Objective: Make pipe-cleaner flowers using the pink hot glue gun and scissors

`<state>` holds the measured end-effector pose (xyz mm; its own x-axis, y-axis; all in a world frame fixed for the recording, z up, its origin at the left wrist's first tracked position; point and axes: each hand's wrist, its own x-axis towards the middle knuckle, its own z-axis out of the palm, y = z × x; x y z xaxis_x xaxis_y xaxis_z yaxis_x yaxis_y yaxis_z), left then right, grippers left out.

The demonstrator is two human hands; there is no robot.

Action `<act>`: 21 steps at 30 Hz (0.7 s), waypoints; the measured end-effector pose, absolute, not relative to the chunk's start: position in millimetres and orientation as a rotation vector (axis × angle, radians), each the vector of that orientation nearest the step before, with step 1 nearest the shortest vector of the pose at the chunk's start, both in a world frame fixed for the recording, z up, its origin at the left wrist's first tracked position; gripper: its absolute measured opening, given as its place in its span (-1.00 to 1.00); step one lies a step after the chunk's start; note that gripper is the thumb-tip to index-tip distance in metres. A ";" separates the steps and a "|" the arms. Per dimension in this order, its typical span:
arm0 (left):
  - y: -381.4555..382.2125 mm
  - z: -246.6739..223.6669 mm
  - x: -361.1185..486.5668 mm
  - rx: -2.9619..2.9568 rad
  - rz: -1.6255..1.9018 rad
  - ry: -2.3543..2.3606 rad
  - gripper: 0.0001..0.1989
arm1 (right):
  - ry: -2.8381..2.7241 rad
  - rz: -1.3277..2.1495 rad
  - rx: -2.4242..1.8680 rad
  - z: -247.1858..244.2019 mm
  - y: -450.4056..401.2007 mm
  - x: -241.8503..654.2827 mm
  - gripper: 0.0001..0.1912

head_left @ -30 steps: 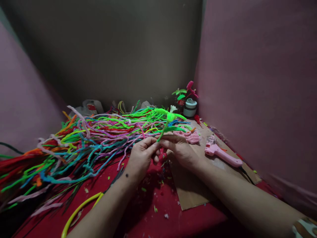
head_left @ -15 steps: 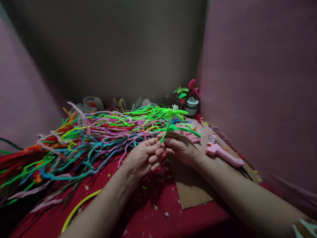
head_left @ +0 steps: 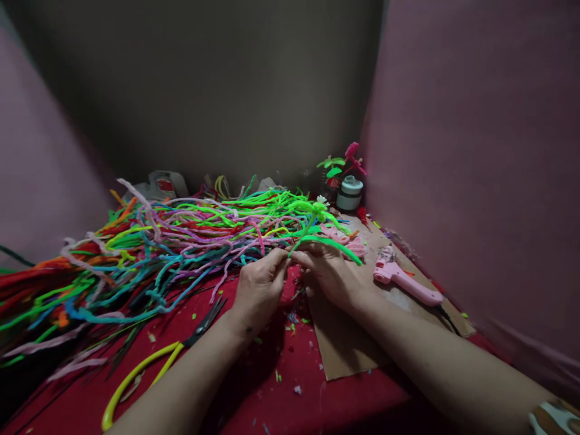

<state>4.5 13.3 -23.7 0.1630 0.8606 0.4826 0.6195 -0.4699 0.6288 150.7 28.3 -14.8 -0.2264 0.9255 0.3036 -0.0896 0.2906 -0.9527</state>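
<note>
A bright green pipe-cleaner flower [head_left: 312, 219] with a whitish tuft at its head leans up and right from between my hands. My left hand [head_left: 265, 281] is closed, thumb and forefinger pinching the lower end of its stem. Close against it, my right hand [head_left: 333, 275] pinches the same stem, and a long green leaf [head_left: 338, 244] arches over its fingers. The fingertips meet around the stem, so its lowest part is hidden. Yellow-handled scissors [head_left: 149, 368] lie on the red cloth beside my left forearm, partly covered by it.
A large heap of coloured pipe cleaners [head_left: 181, 241] spreads across the left and back. A pink glue gun [head_left: 403, 281] lies on cardboard [head_left: 348, 344] at the right. Behind it stand a white-topped jar [head_left: 350, 193] and a finished-looking pink flower [head_left: 353, 157]. Scraps dot the red cloth [head_left: 281, 399].
My left hand has turned over, its back now facing up, and pinches the stem. The flower has tilted further right. More of the scissors shows beside my left forearm.
</note>
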 end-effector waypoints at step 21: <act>17.9 -6.5 -1.0 0.958 0.895 0.652 -0.83 | -1.367 1.530 -0.526 -27.7 44.7 155.1 -0.90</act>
